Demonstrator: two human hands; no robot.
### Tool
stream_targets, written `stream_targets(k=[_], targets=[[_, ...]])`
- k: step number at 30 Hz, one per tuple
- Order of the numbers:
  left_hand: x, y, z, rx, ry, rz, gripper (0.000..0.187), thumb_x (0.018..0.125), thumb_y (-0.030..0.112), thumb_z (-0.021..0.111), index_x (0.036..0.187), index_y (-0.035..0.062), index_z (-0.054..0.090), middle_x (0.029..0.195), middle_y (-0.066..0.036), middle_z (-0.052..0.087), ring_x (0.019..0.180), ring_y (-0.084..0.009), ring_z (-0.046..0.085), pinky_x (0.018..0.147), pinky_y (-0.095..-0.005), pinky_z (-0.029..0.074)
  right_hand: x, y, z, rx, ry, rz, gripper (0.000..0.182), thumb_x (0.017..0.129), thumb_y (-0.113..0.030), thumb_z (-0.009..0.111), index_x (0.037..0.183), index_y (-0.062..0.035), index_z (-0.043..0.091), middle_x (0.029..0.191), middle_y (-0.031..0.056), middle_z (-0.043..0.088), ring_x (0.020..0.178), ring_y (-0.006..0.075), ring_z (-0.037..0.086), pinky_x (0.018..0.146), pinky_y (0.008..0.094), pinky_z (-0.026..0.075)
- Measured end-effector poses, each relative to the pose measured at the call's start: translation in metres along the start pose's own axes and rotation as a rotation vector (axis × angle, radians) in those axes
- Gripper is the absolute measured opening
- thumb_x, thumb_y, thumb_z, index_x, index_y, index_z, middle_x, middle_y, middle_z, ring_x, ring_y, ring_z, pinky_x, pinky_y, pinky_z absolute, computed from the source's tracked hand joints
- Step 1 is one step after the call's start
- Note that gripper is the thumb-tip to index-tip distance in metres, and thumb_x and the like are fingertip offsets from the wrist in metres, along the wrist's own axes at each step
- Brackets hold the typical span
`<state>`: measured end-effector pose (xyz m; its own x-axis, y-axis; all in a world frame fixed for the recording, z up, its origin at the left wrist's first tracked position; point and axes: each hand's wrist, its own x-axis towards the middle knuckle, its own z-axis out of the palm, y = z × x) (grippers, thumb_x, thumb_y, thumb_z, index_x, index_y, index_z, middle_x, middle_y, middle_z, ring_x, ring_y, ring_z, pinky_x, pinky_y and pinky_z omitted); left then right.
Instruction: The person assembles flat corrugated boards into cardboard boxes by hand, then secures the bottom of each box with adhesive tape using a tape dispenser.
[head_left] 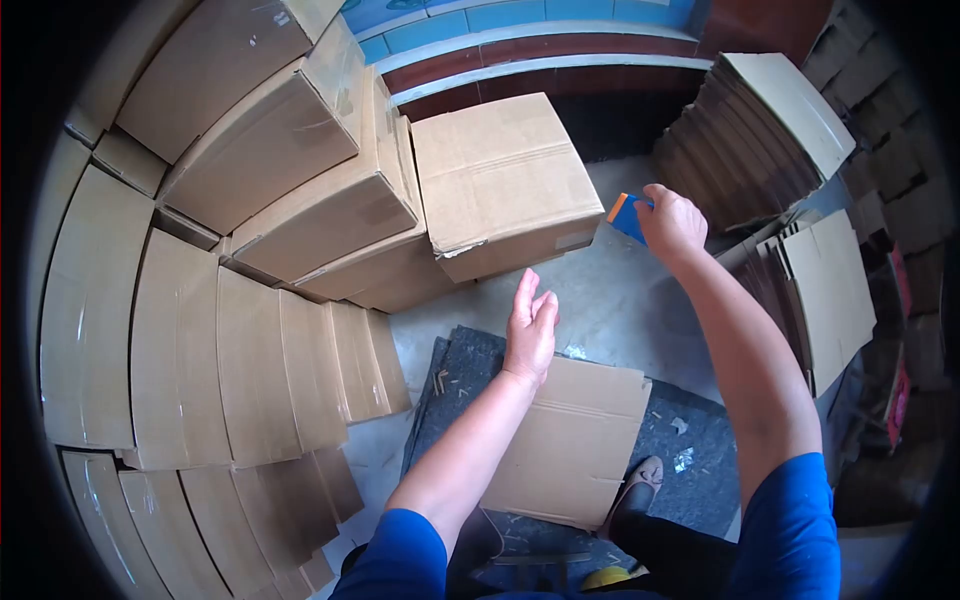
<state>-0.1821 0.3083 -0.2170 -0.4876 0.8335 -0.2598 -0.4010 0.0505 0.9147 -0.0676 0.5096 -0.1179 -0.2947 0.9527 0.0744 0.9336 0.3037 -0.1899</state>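
My right hand [674, 222] is closed around a small blue tool [628, 217] with an orange edge, held out over the floor to the right of a closed cardboard box [510, 180]. In front of that box is my left hand [532, 325], raised, with its fingers stretched out and nothing in them. Below the left hand, a flat piece of cardboard [575, 440] lies on a dark mat [690, 430] between my feet.
Stacked cardboard boxes [180, 340] rise along the left side. At the right stand a bundle of flattened cardboard [740, 140] and more flat sheets [828, 290]. A tiled ledge [540, 48] runs along the back.
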Motion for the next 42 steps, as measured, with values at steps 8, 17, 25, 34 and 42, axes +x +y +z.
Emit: stream_targets(k=[8, 17, 25, 34, 42], targets=[[0.048, 0.011, -0.031, 0.298, -0.141, 0.162, 0.074, 0.099, 0.012, 0.054, 0.159, 0.0077, 0.011, 0.164, -0.017, 0.014, 0.150, -0.0312, 0.022, 0.119, -0.0390, 0.025, 0.010, -0.006, 0.018, 0.096, 0.094, 0.148, 0.024, 0.092, -0.027, 0.062, 0.113, -0.0182, 0.071, 0.109, 0.0130, 0.072, 0.104, 0.0313, 0.069, 0.086, 0.0418, 0.054], [0.054, 0.003, -0.030, 0.185, -0.052, 0.121, 0.070, 0.099, 0.013, 0.056, 0.157, 0.0053, 0.018, 0.162, -0.019, 0.020, 0.142, -0.0289, 0.037, 0.115, -0.0370, 0.033, -0.009, -0.032, 0.014, -0.048, -0.220, -0.192, 0.038, 0.094, -0.021, 0.057, 0.133, -0.0232, 0.061, 0.109, 0.0115, 0.072, 0.102, 0.0292, 0.069, 0.086, 0.0394, 0.055], [-0.042, -0.093, -0.104, 0.666, 0.356, -0.187, 0.058, 0.090, 0.019, 0.064, 0.142, 0.0021, 0.045, 0.137, -0.022, 0.052, 0.128, -0.0322, 0.051, 0.107, -0.0388, 0.042, -0.052, -0.005, 0.011, -0.078, -0.342, -0.143, 0.046, 0.100, -0.030, 0.056, 0.145, -0.0225, 0.048, 0.115, 0.0142, 0.070, 0.106, 0.0286, 0.068, 0.090, 0.0392, 0.055], [-0.184, -0.218, -0.157, 1.006, 0.165, -0.710, 0.055, 0.093, 0.028, 0.057, 0.142, 0.0048, 0.045, 0.144, -0.022, 0.050, 0.134, -0.0358, 0.048, 0.111, -0.0417, 0.040, -0.240, 0.126, -0.012, 0.021, -0.534, -0.067, 0.034, 0.091, -0.030, 0.063, 0.121, -0.0147, 0.067, 0.105, 0.0163, 0.072, 0.099, 0.0356, 0.067, 0.089, 0.0436, 0.053], [-0.224, -0.129, -0.110, 1.186, 0.300, -0.331, 0.040, 0.084, 0.025, 0.066, 0.120, 0.0103, 0.056, 0.129, -0.016, 0.055, 0.119, -0.0342, 0.057, 0.100, -0.0474, 0.047, -0.316, 0.157, -0.069, -0.058, -0.428, -0.066, 0.030, 0.091, -0.029, 0.063, 0.116, -0.0169, 0.070, 0.103, 0.0144, 0.072, 0.098, 0.0335, 0.068, 0.086, 0.0433, 0.054]])
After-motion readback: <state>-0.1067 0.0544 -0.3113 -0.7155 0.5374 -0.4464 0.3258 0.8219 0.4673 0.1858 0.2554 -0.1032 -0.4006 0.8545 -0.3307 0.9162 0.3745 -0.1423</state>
